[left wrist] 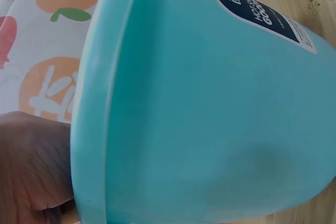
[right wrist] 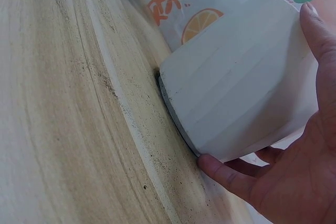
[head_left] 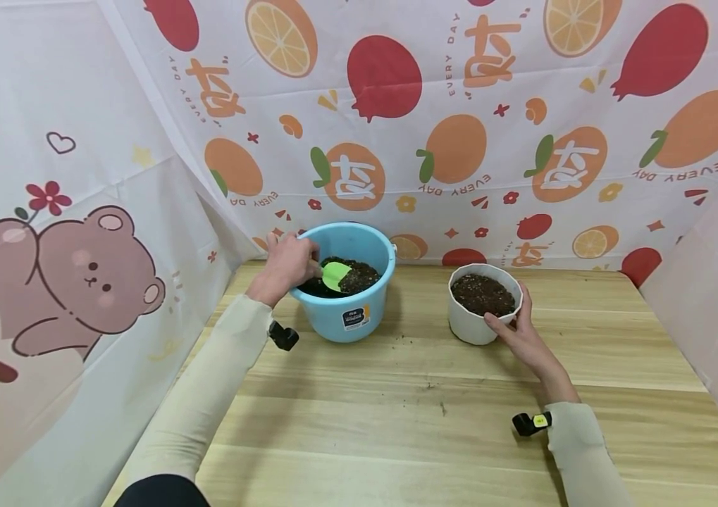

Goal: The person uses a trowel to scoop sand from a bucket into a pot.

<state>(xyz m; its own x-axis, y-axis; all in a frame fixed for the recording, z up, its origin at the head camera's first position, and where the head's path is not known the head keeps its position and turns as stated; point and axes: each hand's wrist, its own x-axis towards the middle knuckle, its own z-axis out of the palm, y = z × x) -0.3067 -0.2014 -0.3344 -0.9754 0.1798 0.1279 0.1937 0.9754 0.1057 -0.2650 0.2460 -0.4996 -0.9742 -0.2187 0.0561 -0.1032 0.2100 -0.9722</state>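
Note:
A light blue bucket [head_left: 346,320] stands at the back left of the table with dark soil [head_left: 363,279] inside. Over its near-left rim reaches my left hand [head_left: 287,264], gripping a small green trowel [head_left: 335,275] whose blade is at the soil. The trowel's handle is mostly hidden by the fingers. To the right, a white faceted flower pot [head_left: 468,322] holds dark soil [head_left: 483,294] close to its rim. My right hand [head_left: 526,341] grips this pot from its right side, thumb at the rim and a fingertip [right wrist: 210,165] by the base edge.
The wooden table [head_left: 359,422] carries scattered soil crumbs [head_left: 430,386] between and in front of the containers. A fruit-print cloth [head_left: 498,84] hangs right behind them, and a bear-print cloth [head_left: 29,155] walls the left side. The bucket's handle hinge [head_left: 394,250] sticks out at its right.

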